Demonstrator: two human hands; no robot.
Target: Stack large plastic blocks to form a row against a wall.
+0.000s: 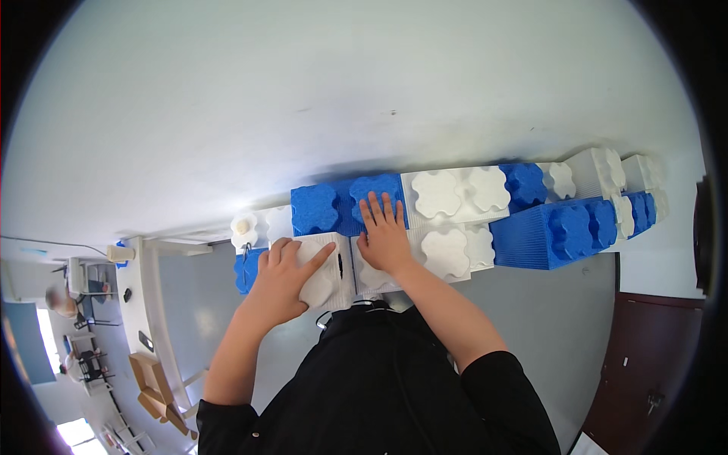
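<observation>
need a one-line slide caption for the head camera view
Left hand on a white studded building block, right hand spread over a blue studded block, beside a pale wall.

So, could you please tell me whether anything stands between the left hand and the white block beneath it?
Nothing visible does: the left hand lies over the white block with no other object showing between them. The right hand is off to the right, its fingers over a blue block.

Blue blocks point(527, 239): matt, foam-like, sides ribbed. White blocks point(436, 193): matt, ribbed too. Shirt point(364, 379): matt cloth. Floor point(550, 303): smooth, faintly glossy. Wall point(364, 83): smooth. Box point(152, 377): cardboard.
</observation>
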